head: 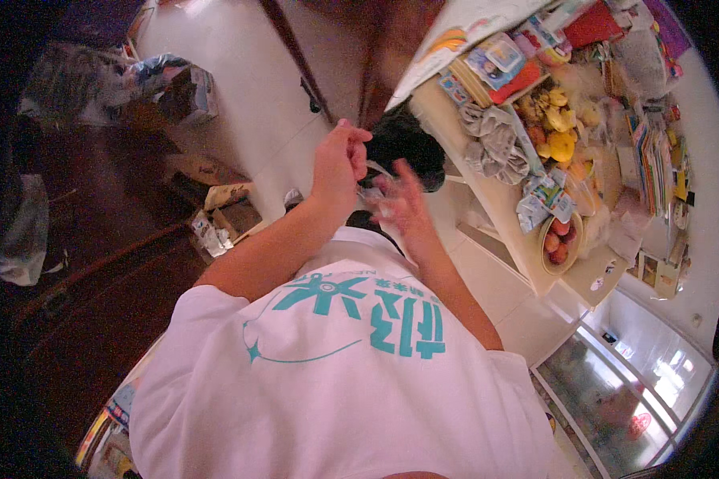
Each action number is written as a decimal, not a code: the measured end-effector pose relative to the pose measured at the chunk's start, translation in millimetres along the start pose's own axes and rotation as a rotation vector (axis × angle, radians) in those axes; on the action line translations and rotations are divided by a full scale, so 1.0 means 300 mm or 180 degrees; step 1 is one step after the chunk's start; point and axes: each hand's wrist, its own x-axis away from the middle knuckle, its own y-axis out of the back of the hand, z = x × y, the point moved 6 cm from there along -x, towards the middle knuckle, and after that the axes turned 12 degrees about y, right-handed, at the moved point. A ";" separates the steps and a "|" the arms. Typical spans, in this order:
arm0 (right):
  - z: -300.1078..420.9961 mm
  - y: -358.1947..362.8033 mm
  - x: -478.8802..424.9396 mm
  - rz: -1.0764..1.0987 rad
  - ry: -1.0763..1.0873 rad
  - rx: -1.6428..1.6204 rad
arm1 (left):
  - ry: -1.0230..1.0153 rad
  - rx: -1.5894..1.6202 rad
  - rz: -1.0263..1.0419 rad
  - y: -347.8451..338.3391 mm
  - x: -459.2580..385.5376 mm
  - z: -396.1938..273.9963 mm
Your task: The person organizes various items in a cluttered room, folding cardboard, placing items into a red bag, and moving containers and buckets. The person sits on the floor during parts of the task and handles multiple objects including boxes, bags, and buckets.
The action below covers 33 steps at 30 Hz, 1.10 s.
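Note:
My left hand (pixel 337 163) is raised in front of my chest with its fingers curled in. A thin strip of translucent plastic (pixel 378 169) runs from its fingers toward my right hand (pixel 400 197). That right hand is blurred, its fingers partly spread, and more crumpled clear plastic (pixel 383 205) shows against its palm. Whether the right fingers grip the plastic cannot be made out. Beyond both hands, lower down, is a black object (pixel 408 149) whose kind is unclear.
On the right, a long table (pixel 485 200) bears yellow fruit (pixel 558 123), a grey cloth (pixel 494 143), packets (pixel 545 197), a bowl of reddish fruit (pixel 557 242) and upright books (pixel 650 161). Dark wooden furniture (pixel 96 311) stands left, near an open cardboard box (pixel 239 215). Pale tiles (pixel 287 149) cover the floor.

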 end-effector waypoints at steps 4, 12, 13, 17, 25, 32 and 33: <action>-0.100 -0.277 -0.013 -0.0703 -0.1526 -0.2404 | -0.0673 -0.0719 0.0524 0.059 0.079 -0.043; -0.391 -0.497 -0.108 0.0518 -0.1879 -0.3020 | -0.3926 -0.4061 0.1313 0.370 0.331 -0.208; -0.410 -0.551 -0.113 0.0584 -0.1934 -0.3148 | -0.3949 -0.4008 0.1114 0.428 0.330 -0.233; -0.494 -0.773 -0.111 -0.0404 -0.2103 -0.2705 | -0.4005 -0.4083 0.0719 0.627 0.301 -0.222; -0.500 -1.022 -0.086 -0.0758 -0.2734 -0.1845 | -0.2990 -0.4330 -0.0411 0.881 0.130 -0.307; -0.566 -0.923 -0.322 -0.0006 -0.1563 -0.1530 | -0.2250 -0.2482 -0.0101 0.735 0.185 -0.237; -0.569 -0.967 -0.274 0.0326 -0.1770 -0.1951 | -0.2055 -0.2509 -0.0292 0.733 0.141 -0.229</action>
